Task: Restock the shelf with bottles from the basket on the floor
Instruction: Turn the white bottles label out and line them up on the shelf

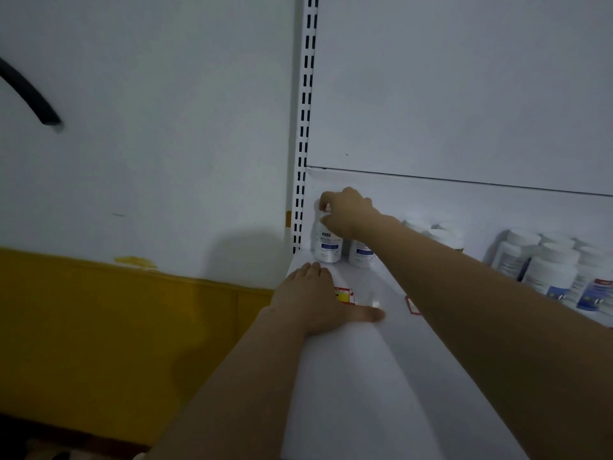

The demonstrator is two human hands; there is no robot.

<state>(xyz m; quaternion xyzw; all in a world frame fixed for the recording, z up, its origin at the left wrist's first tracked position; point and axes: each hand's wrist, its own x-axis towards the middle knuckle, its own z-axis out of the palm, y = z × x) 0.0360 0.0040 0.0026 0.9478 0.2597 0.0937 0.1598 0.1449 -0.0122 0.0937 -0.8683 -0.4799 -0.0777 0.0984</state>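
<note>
While the right hand [348, 210] has its fingers [326, 197] clamped on a bottle [326, 244] cap, probably seating it in the shelf [381, 360] corner, the left hand [311, 300] lies flat, fingers together, likely for balance.

A: The right hand [348, 212] covers the cap of the corner bottle [327, 244]; its label print is too small to read

B: The forearm hides part of the second bottle [360, 254], and the right edge cuts off the bottle cluster [564, 273]
</note>
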